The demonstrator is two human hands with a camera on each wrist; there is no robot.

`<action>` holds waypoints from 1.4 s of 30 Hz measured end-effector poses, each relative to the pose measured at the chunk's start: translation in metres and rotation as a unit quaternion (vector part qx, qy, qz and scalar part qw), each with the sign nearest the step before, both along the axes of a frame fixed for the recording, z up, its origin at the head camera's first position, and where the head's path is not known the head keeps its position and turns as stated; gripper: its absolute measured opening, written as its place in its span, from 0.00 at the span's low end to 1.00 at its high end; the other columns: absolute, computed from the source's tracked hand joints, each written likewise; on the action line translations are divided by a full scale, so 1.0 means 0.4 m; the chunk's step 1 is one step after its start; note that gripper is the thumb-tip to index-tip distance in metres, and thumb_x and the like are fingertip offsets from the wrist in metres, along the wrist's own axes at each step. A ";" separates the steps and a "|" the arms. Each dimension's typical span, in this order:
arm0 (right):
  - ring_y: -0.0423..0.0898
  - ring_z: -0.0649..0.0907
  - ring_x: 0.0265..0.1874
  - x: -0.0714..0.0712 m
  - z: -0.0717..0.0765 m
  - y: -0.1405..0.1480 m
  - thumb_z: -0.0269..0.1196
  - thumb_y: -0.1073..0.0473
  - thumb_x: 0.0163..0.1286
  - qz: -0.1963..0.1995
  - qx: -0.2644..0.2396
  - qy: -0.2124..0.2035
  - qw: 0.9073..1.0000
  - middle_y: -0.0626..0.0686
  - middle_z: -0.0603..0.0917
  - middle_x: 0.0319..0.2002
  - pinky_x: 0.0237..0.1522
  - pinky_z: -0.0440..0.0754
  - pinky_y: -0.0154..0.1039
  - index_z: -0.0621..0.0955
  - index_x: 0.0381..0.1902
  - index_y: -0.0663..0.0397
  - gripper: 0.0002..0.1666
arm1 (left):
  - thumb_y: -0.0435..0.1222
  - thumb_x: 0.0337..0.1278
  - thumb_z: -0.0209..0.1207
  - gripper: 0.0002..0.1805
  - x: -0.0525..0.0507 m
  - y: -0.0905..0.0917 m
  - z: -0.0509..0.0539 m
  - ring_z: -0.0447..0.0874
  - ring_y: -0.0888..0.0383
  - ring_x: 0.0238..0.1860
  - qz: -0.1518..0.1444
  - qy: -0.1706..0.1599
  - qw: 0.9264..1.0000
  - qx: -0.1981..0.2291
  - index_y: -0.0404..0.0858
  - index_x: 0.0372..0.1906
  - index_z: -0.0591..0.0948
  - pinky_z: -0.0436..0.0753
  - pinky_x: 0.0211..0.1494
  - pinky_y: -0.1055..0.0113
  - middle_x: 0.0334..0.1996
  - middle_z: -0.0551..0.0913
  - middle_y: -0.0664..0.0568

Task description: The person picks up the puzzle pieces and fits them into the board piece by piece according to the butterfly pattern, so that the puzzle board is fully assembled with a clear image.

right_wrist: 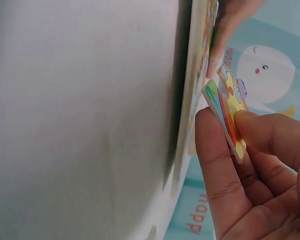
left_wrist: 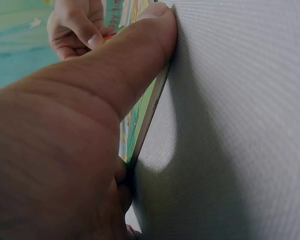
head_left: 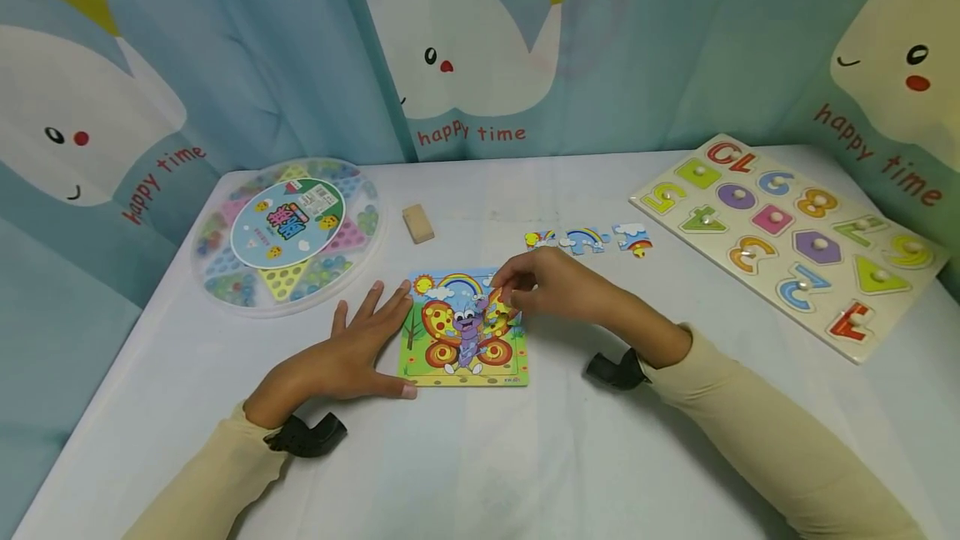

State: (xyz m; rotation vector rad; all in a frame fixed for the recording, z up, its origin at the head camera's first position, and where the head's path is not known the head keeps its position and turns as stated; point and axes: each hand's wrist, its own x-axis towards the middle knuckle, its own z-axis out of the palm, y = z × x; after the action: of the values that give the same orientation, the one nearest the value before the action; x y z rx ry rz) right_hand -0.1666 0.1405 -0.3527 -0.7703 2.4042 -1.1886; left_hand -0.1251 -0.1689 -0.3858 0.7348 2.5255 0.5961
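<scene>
A butterfly jigsaw board [head_left: 465,357] lies flat on the white table. The left hand [head_left: 348,361] rests at its left side, fingers spread and straight, thumb along the front left edge; in the left wrist view the thumb of the left hand [left_wrist: 105,75] lies over the board's edge [left_wrist: 149,105]. Above the board's right part, the right hand [head_left: 562,290] pinches a yellow and red jigsaw piece. The right wrist view shows that piece [right_wrist: 230,107] tilted between thumb and forefinger of the right hand [right_wrist: 255,175].
Behind the board lie three loose jigsaw pieces [head_left: 587,241] and a small wooden block [head_left: 417,223]. A round marble game box [head_left: 288,236] stands at the left back, and a number and shape board [head_left: 787,244] at the right. A whale-print curtain [head_left: 637,65] hangs behind the table.
</scene>
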 end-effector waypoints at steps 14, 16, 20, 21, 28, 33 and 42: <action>0.43 0.84 0.29 0.011 -0.003 -0.030 0.59 0.71 0.66 0.020 0.011 -0.015 1.000 0.49 0.84 0.29 0.34 0.80 0.37 0.84 0.43 0.62 0.10 | 0.60 0.42 0.70 0.64 0.001 0.001 0.005 0.19 0.48 0.75 0.000 -0.002 1.000 0.000 0.40 0.78 0.46 0.22 0.64 0.34 0.78 0.33 0.56; 0.42 0.83 0.28 0.013 -0.002 -0.033 0.59 0.71 0.66 0.026 0.014 -0.006 1.000 0.49 0.84 0.29 0.33 0.80 0.37 0.84 0.43 0.62 0.10 | 0.59 0.42 0.71 0.64 0.001 0.001 0.006 0.19 0.47 0.75 0.001 -0.002 1.000 0.000 0.40 0.78 0.46 0.22 0.64 0.34 0.78 0.33 0.56; 0.41 0.80 0.27 0.018 0.001 -0.041 0.59 0.70 0.67 0.028 0.037 0.012 0.999 0.47 0.84 0.28 0.31 0.78 0.36 0.84 0.42 0.61 0.09 | 0.60 0.42 0.70 0.64 0.001 0.001 0.005 0.19 0.47 0.75 0.001 -0.001 1.000 -0.001 0.40 0.78 0.46 0.22 0.64 0.34 0.78 0.33 0.56; 0.41 0.80 0.27 0.019 0.002 -0.042 0.59 0.70 0.67 0.027 0.042 0.018 0.999 0.47 0.84 0.28 0.31 0.78 0.36 0.84 0.42 0.61 0.09 | 0.60 0.42 0.70 0.64 0.001 0.002 0.005 0.19 0.47 0.75 0.001 -0.001 1.000 -0.001 0.40 0.78 0.46 0.22 0.64 0.34 0.78 0.33 0.55; 0.42 0.78 0.29 0.027 0.004 -0.050 0.62 0.69 0.64 0.014 0.076 0.041 0.996 0.46 0.84 0.31 0.32 0.78 0.35 0.85 0.41 0.58 0.09 | 0.60 0.42 0.70 0.64 0.001 0.001 0.005 0.19 0.47 0.75 0.003 -0.002 1.000 -0.002 0.40 0.78 0.46 0.22 0.64 0.34 0.78 0.33 0.55; 0.43 0.77 0.34 0.027 -0.001 -0.054 0.64 0.67 0.64 0.012 0.099 0.053 0.994 0.48 0.84 0.38 0.35 0.78 0.36 0.85 0.43 0.58 0.10 | 0.59 0.42 0.71 0.64 0.001 0.002 0.007 0.19 0.47 0.75 0.002 -0.003 1.000 -0.001 0.40 0.78 0.46 0.22 0.64 0.34 0.78 0.34 0.55; 0.44 0.77 0.37 0.027 -0.005 -0.059 0.66 0.65 0.64 0.005 0.143 0.072 0.987 0.49 0.81 0.39 0.41 0.77 0.38 0.86 0.46 0.59 0.12 | 0.59 0.42 0.71 0.65 0.002 0.001 0.006 0.19 0.47 0.75 0.000 -0.001 1.000 -0.003 0.39 0.78 0.46 0.22 0.64 0.34 0.78 0.34 0.55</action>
State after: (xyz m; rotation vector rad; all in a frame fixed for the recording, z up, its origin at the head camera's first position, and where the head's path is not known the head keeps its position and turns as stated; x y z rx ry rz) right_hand -0.1557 0.1170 -0.3546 -0.7973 2.6067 -0.7815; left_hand -0.1243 -0.1686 -0.3835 0.7310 2.5257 0.5889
